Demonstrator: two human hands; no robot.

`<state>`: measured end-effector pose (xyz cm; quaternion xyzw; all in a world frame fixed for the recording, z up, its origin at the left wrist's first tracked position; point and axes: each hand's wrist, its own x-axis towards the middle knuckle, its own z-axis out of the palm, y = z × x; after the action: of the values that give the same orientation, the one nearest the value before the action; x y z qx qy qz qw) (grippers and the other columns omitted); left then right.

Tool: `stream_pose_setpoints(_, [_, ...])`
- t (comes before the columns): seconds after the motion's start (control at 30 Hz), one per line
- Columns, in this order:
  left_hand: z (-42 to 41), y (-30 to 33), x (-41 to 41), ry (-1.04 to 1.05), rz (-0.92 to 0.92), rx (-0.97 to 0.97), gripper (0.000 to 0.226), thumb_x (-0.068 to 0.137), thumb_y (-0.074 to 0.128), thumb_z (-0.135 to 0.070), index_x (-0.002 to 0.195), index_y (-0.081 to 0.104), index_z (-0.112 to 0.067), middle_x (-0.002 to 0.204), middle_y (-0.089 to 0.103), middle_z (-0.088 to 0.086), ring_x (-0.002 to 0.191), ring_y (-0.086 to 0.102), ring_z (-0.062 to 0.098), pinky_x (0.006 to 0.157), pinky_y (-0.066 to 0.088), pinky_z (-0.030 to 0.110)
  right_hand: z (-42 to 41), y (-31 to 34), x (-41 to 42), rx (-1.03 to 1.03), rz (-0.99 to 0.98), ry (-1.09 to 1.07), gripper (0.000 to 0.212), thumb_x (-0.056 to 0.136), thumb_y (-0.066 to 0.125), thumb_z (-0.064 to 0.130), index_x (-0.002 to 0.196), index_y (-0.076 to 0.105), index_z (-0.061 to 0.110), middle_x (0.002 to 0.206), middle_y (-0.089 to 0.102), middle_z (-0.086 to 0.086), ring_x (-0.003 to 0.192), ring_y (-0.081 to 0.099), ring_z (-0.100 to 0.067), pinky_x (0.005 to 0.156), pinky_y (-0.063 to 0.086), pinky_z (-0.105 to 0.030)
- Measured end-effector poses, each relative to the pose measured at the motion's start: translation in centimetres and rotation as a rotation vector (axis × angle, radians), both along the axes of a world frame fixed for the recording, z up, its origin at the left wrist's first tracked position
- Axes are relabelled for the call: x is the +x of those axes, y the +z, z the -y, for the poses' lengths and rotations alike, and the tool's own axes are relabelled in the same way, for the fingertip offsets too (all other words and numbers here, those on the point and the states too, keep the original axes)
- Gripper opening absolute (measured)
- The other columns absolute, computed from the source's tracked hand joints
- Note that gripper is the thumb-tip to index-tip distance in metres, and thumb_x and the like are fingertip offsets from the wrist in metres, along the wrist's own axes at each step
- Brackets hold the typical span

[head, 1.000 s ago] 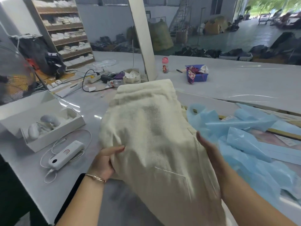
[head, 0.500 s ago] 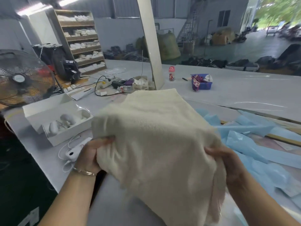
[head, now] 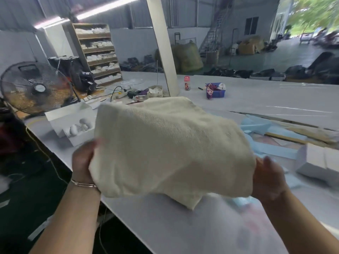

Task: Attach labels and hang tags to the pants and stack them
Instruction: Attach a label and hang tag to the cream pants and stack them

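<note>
Left hand (head: 83, 163) grips one edge of the folded cream pants (head: 168, 149), fingers curled into the cloth; right hand (head: 268, 177) clasps the opposite edge. Between them the bundle hangs above the white tabletop (head: 183, 226). Beyond the left hand sits a white box (head: 73, 123).

One folded pair of cream pants (head: 170, 147) is up between two hands, the left hand (head: 83, 162) and the right hand (head: 267, 178). I count one fan (head: 36, 88), one shelf rack (head: 98, 52), one blue basket (head: 217, 91), one small red-capped bottle (head: 186, 83) and two white boxes (head: 73, 123) (head: 319, 162).
</note>
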<state>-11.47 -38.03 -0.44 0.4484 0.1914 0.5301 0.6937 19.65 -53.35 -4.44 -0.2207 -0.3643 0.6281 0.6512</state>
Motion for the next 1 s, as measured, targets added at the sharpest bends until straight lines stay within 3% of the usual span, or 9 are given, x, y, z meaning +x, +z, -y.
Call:
stream_pose_setpoints(0.1, [4.8,-0.6,-0.9,-0.102,0.016,0.018,0.053,0.075,0.069,-0.054,0.117,0.068,-0.021,0.116,0.067,0.005,0.107,0.063,0.033,0.088,0.05,0.052,4.1,-0.3,-0.9,-0.126,-0.133,0.171,0.08,0.064,0.085,0.049,0.127,0.062,0.006,0.128,0.06,-0.019,0.118,0.059,-0.033,0.096,0.049,-0.046])
stream_pose_setpoints(0.17, [7.4,-2.9,-0.8,0.043,-0.228,0.021,0.031,0.093,0.052,-0.039,0.084,0.079,-0.03,0.084,0.075,-0.008,0.087,0.067,0.023,0.078,0.057,0.031,6.1,-0.9,-1.5,-0.225,0.024,0.055,0.078,0.048,0.093,0.043,0.115,0.071,0.01,0.115,0.069,-0.016,0.101,0.068,-0.03,0.077,0.057,-0.041])
stream_pose_setpoints(0.23, [10.1,-3.6,-0.6,0.195,-0.452,-0.041,0.058,0.099,0.04,-0.019,0.056,0.076,-0.034,0.06,0.07,-0.012,0.069,0.066,0.012,0.062,0.053,0.021,8.1,-0.5,-1.5,-0.255,0.166,-0.004,0.059,0.056,0.086,0.03,0.11,0.073,0.01,0.109,0.07,-0.016,0.094,0.07,-0.029,0.071,0.057,-0.036])
stream_pose_setpoints(0.43, [13.3,0.8,-1.5,-0.167,-0.203,-0.097,0.065,0.092,0.045,-0.06,0.128,0.062,-0.009,0.124,0.065,0.015,0.117,0.062,0.028,0.091,0.052,0.041,12.2,1.9,0.6,-0.125,0.277,-0.144,0.03,0.071,0.068,0.017,0.1,0.075,0.009,0.095,0.073,-0.013,0.086,0.071,-0.026,0.068,0.057,-0.033])
stream_pose_setpoints(0.53, [15.2,2.4,-1.5,-0.299,-0.415,0.195,0.067,0.075,0.07,-0.063,0.128,0.062,-0.022,0.131,0.062,0.012,0.121,0.059,0.027,0.09,0.054,0.041,14.3,3.3,1.2,-0.077,0.532,-0.108,0.038,0.062,0.077,-0.003,0.098,0.076,0.012,0.1,0.073,-0.011,0.094,0.07,-0.026,0.074,0.058,-0.034])
stream_pose_setpoints(0.67, [16.6,3.5,-0.4,0.191,-0.856,0.332,0.063,0.044,0.095,-0.037,0.101,0.071,-0.026,0.099,0.075,0.0,0.094,0.071,0.022,0.08,0.057,0.041,15.3,5.8,1.9,-0.069,0.615,-0.269,0.036,0.062,0.076,0.005,0.097,0.076,0.01,0.105,0.072,-0.013,0.098,0.069,-0.029,0.079,0.058,-0.036])
stream_pose_setpoints(0.8, [17.5,4.1,0.4,0.879,-1.278,0.634,0.058,0.069,0.075,-0.06,0.106,0.058,-0.019,0.103,0.062,0.003,0.099,0.058,0.026,0.079,0.048,0.037,14.8,8.2,0.4,-0.047,0.654,-0.313,0.022,0.069,0.075,0.006,0.09,0.077,0.011,0.097,0.074,-0.011,0.089,0.071,-0.025,0.074,0.059,-0.035])
stream_pose_setpoints(0.9, [19.5,5.5,2.8,0.474,-1.275,0.915,0.085,0.064,0.062,-0.078,0.131,0.051,-0.026,0.132,0.047,-0.007,0.123,0.042,0.014,0.091,0.036,0.029,14.2,9.8,-1.0,-0.056,0.731,-0.281,0.019,0.078,0.067,-0.006,0.084,0.076,0.01,0.085,0.075,-0.006,0.077,0.071,-0.019,0.063,0.058,-0.029])
stream_pose_setpoints(1.0, [22.3,5.4,7.0,-0.118,-1.406,0.922,0.064,0.062,0.08,-0.063,0.117,0.059,-0.037,0.118,0.061,-0.016,0.11,0.056,0.006,0.087,0.045,0.02,14.0,11.1,-1.6,-0.042,0.81,-0.228,0.017,0.078,0.067,-0.009,0.082,0.074,0.006,0.079,0.073,-0.007,0.07,0.069,-0.019,0.06,0.056,-0.027])
